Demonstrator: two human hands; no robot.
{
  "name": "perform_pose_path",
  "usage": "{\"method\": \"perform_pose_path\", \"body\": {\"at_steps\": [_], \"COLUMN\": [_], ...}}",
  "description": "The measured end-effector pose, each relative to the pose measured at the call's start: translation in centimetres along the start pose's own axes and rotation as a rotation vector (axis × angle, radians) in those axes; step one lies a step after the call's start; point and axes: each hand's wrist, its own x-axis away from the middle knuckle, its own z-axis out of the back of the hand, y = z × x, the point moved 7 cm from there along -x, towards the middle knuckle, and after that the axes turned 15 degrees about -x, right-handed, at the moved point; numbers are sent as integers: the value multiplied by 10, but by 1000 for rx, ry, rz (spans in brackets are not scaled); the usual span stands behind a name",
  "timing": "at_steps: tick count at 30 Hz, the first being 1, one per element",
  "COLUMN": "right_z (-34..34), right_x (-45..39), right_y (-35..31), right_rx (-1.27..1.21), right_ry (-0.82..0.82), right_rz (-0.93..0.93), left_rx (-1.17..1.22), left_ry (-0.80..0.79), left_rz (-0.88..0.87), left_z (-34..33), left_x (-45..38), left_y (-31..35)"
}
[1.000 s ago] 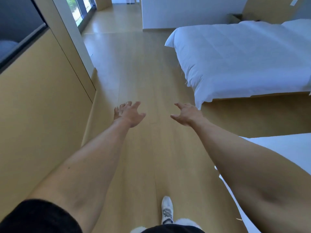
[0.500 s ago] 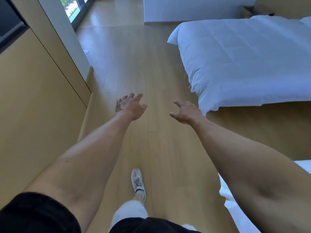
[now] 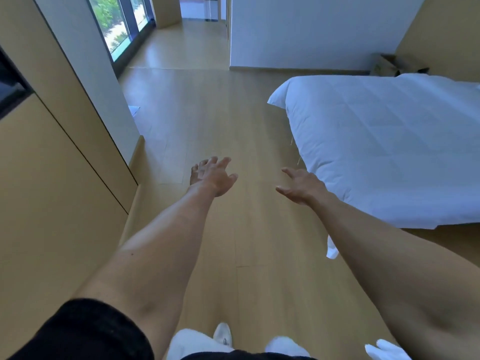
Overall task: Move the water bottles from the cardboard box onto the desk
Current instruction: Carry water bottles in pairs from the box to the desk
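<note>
While we reach over the floor [image 3: 254,131] | left hand [image 3: 211,175] grip loose, empty | right hand [image 3: 301,185] likewise (fingers spread) | cardboard box [image 3: 387,64] upper right, behind bed [image 3: 384,141]

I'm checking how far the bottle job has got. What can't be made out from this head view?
- Cardboard box: far off behind the bed; its contents are hidden by its walls and the bedding, so no bottles are visible.
- Desk: not in view.
- Left hand and right hand: both empty, fingers spread.
- White thing at the bottom edge: cut off, unidentifiable.
</note>
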Motion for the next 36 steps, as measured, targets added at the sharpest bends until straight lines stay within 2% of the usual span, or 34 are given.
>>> {"method": "perform_pose_path", "body": {"at_steps": [14,21,27,36], "right_z": [26,60,106,128], "right_x": [-248,-391,-495,-636], "right_y": [-60,-79,-93,-136], "right_rx": [-5,-59,-17,24], "right_ry": [-25,-107,-77,-90], "right_rz": [73,131,162,203], "left_rx": [-58,-95,-51,-52], "left_ry": [-40,-89,-53,-25], "left_rz": [21,68,61,64], "left_z": [27,45,75,101], "left_x": [-240,-382,-485,-625], "left_y": [-28,-25,-15,-42]}}
